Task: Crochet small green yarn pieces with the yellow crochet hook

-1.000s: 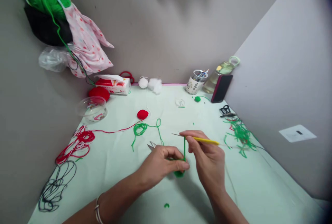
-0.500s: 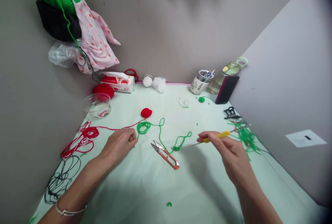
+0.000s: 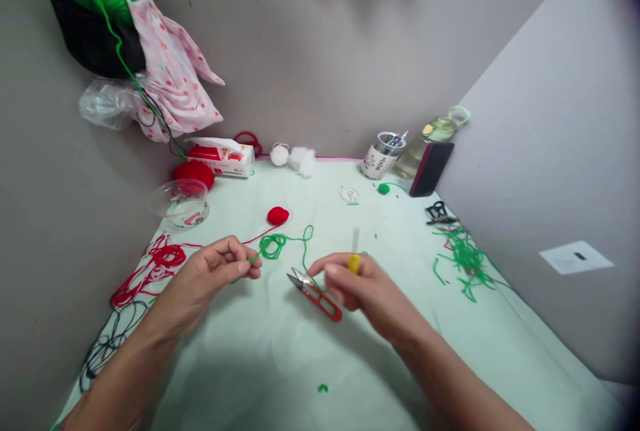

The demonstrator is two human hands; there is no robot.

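Observation:
My left hand [image 3: 213,273] hovers over the pale green table [image 3: 380,364], its fingers pinched on a strand of green yarn [image 3: 274,245] that runs to a loose coil. My right hand [image 3: 357,286] is closed round a yellow-handled crochet hook [image 3: 355,254] whose metal tip points up and away, blurred by motion. Red thread snips [image 3: 316,294] lie on the table between my hands, right under my right fingers. A small red crocheted piece [image 3: 277,216] sits behind the green coil.
Red yarn [image 3: 155,270] and black yarn [image 3: 107,341] tangle at the left, green scraps [image 3: 465,258] at the right. A clear bowl [image 3: 181,203], tissue box [image 3: 220,158], pen cup [image 3: 380,154], bottle [image 3: 430,138] and phone [image 3: 430,168] line the back. Walls close in on three sides.
My right hand swung left from the table's right side to above the snips, turning the hook upright. My left hand lifted slightly, pinching the green strand. A second ago both hands met at centre.

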